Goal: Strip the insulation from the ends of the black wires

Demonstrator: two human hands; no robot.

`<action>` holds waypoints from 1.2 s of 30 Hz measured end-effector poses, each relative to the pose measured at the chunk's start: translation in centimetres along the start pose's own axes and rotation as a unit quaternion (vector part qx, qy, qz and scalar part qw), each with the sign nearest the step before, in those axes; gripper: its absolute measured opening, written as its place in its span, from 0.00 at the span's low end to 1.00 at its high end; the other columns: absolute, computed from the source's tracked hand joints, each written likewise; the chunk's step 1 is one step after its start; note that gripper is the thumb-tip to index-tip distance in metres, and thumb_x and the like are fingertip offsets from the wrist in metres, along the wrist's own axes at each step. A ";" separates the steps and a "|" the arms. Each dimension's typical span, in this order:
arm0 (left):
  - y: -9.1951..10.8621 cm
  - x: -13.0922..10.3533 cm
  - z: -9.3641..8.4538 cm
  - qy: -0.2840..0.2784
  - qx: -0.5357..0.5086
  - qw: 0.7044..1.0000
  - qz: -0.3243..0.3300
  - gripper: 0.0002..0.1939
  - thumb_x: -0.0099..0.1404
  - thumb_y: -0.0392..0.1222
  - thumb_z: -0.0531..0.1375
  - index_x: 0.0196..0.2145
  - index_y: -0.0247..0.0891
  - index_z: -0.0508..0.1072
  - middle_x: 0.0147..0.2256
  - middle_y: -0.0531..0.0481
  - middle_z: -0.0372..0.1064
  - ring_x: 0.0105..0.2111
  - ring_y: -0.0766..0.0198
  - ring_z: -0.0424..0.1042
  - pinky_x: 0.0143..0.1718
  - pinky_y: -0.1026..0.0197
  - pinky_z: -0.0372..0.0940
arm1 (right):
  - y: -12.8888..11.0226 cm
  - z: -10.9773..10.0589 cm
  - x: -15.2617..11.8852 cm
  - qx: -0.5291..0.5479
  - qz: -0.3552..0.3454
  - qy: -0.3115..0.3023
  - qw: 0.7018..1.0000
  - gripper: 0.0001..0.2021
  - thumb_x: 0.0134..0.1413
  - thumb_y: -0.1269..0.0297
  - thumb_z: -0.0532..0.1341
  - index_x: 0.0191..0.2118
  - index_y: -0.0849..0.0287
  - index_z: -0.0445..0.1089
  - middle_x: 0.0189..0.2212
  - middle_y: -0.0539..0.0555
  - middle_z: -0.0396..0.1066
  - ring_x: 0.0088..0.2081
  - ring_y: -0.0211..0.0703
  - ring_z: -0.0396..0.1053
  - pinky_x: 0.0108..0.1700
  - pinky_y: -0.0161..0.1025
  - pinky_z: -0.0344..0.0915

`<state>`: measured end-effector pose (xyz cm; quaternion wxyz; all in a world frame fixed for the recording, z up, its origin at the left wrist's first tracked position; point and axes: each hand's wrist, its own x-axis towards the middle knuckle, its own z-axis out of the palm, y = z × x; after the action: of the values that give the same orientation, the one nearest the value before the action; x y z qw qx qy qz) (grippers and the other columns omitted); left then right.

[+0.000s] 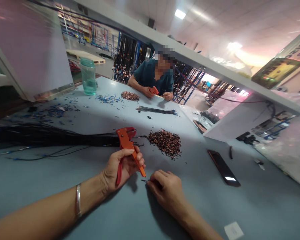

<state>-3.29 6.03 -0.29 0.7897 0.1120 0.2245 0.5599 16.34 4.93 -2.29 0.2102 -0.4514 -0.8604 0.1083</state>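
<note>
the worktop (207, 206) carries a long bundle of black wires (52, 135) at left. the left hand (125, 166), palm turned partly upward, has its fingers wrapped around an orange tool (125, 140), head pointing away. beyond the right hand (168, 186) lies a heap of copper-and-black bits (165, 143). that hand, knuckles up, pinches a thin dark piece (144, 180) near the tool's handle end.

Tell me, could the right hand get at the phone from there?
Probably yes: the phone lies right of the right hand, and nothing large shows between them. The fingers seem to pinch a small dark piece, though.
</note>
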 end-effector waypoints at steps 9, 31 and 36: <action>0.1 0.1 0.0 -0.001 -0.002 1.000 -0.005 0.04 0.55 0.35 0.60 0.29 0.32 0.74 0.24 0.47 0.71 0.26 0.61 0.71 0.34 0.58 0.69 | 3.8 -1.6 0.8 -0.025 0.106 0.049 0.993 0.12 0.58 0.61 0.56 0.25 0.56 0.68 0.16 0.50 0.67 0.19 0.41 0.63 0.24 0.35 0.51; -0.5 -0.2 -0.2 -0.067 0.055 0.996 -0.037 0.07 0.57 0.35 0.59 0.34 0.32 0.75 0.35 0.41 0.77 0.28 0.57 0.75 0.36 0.54 0.69 | 1.3 -2.9 0.0 0.268 0.081 0.053 0.959 0.08 0.57 0.59 0.60 0.30 0.57 0.69 0.22 0.47 0.64 0.24 0.38 0.59 0.27 0.33 0.57; -0.6 -0.6 -0.2 -0.101 0.087 0.989 -0.060 0.08 0.58 0.35 0.58 0.36 0.33 0.73 0.40 0.38 0.78 0.30 0.54 0.77 0.36 0.52 0.69 | 0.7 -2.5 -0.1 0.317 0.096 0.024 0.943 0.12 0.56 0.56 0.62 0.28 0.58 0.69 0.21 0.46 0.62 0.23 0.36 0.56 0.26 0.33 0.55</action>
<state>-3.03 5.22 -0.58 0.8276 0.2230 0.1978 0.4757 18.04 5.19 -0.35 0.3515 -0.4441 -0.7291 0.3843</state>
